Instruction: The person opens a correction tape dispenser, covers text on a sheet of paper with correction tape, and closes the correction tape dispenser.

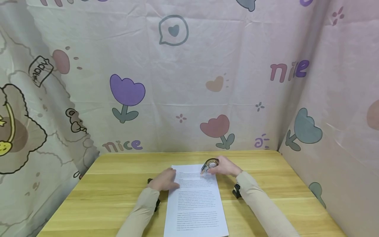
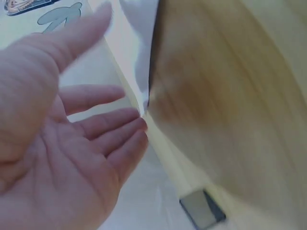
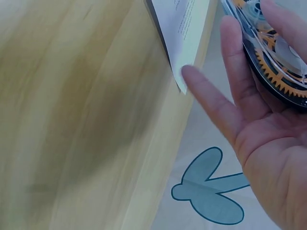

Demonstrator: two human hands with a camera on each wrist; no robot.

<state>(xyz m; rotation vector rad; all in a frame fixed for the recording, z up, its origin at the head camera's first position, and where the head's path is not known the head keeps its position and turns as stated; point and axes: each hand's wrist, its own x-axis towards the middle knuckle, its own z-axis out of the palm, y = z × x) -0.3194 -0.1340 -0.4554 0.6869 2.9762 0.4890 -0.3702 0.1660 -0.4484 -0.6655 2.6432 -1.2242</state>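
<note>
A sheet of printed paper lies lengthwise on the wooden table, with lines of small text down it. My right hand grips a correction tape dispenser over the paper's upper right part, its tip right at the top lines of text. Orange gears show through the dispenser's clear case in the right wrist view. My left hand rests along the paper's upper left edge with fingers extended and thumb over the margin. In the left wrist view its fingertips are at the paper's corner.
A small dark block lies on the table just left of my left hand; its greyish top shows in the left wrist view. A patterned cloth hangs behind the wooden table and down both sides.
</note>
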